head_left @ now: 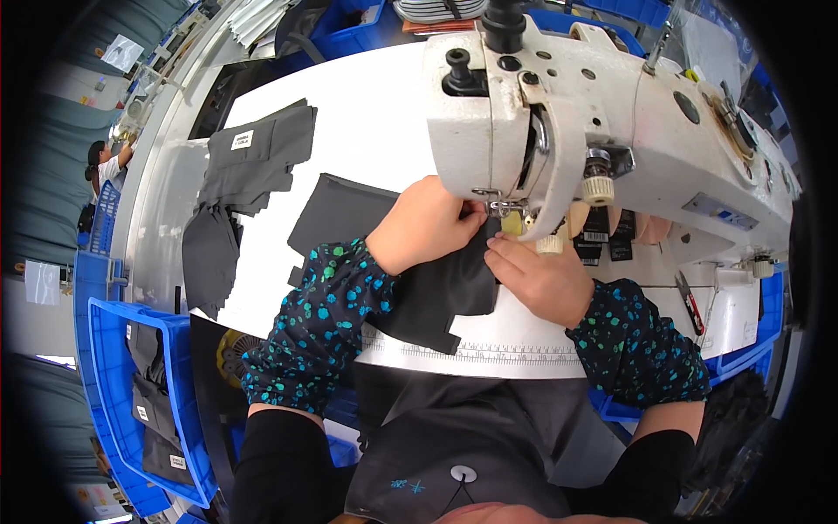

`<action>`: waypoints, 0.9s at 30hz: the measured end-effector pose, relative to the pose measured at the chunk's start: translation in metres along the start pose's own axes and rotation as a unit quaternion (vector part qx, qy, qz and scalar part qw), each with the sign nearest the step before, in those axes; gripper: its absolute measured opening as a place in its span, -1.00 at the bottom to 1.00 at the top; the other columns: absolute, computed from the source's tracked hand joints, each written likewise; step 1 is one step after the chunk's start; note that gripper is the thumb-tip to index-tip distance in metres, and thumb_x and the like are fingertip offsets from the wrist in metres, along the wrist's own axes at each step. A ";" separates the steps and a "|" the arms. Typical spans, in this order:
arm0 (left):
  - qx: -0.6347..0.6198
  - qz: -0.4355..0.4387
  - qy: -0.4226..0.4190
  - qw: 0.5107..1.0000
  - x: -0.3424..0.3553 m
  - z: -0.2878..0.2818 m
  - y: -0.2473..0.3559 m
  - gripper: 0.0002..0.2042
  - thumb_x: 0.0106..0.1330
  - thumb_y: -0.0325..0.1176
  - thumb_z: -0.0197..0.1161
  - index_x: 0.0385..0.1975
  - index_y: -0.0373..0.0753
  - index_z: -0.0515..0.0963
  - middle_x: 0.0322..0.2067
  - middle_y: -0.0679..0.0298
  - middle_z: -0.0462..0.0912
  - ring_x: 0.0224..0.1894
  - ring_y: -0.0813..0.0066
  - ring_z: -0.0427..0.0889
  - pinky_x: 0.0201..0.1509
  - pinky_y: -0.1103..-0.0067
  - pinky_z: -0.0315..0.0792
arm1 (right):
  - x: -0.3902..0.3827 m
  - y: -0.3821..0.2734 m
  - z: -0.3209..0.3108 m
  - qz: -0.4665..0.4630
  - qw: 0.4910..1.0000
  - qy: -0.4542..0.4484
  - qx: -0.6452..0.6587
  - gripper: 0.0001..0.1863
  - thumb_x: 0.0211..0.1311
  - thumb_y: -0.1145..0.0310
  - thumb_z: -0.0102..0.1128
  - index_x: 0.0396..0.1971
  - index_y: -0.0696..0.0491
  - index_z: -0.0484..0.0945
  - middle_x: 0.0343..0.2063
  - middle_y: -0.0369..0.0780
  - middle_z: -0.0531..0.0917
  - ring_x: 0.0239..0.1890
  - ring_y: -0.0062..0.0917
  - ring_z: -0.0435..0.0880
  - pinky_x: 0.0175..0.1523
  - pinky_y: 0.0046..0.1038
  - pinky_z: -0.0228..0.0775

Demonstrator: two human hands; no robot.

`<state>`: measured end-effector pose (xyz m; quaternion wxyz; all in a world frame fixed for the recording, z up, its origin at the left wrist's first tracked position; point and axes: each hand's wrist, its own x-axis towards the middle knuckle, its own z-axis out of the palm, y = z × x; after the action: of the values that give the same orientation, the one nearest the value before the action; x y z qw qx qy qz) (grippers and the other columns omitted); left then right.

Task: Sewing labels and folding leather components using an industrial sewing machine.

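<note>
A dark grey fabric piece lies under the white sewing machine, reaching left across the white worktable. My left hand is closed on the fabric just left of the presser foot, its fingertips partly hidden behind the needle area. My right hand has its fingers pressed together on the same fabric, right at the foot and slightly nearer to me. A stack of cut grey pieces with a white label lies at the left.
Scissors with red handles lie at the right. Black packages sit behind the machine head. A blue bin of grey pieces stands at lower left. A ruler strip runs along the near edge. A co-worker is at far left.
</note>
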<state>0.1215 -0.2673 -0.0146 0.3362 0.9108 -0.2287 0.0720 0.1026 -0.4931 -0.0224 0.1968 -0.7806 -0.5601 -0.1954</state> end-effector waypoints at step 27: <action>-0.012 -0.004 0.045 0.999 0.006 0.001 0.002 -0.85 0.18 -0.40 0.33 -0.27 -0.23 0.70 -0.37 0.03 0.72 -0.28 -0.06 0.67 -0.21 0.25 0.54 | -0.007 0.009 0.010 0.043 0.997 0.000 -0.058 -0.72 0.05 0.47 0.23 -0.17 0.13 0.63 -0.27 -0.24 0.72 -0.28 -0.32 0.70 -0.17 -0.34 0.56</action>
<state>0.1256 -0.2708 -0.0127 0.3576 0.9032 -0.2108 0.1093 0.1097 -0.4965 -0.0355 0.1594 -0.8141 -0.5138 -0.2187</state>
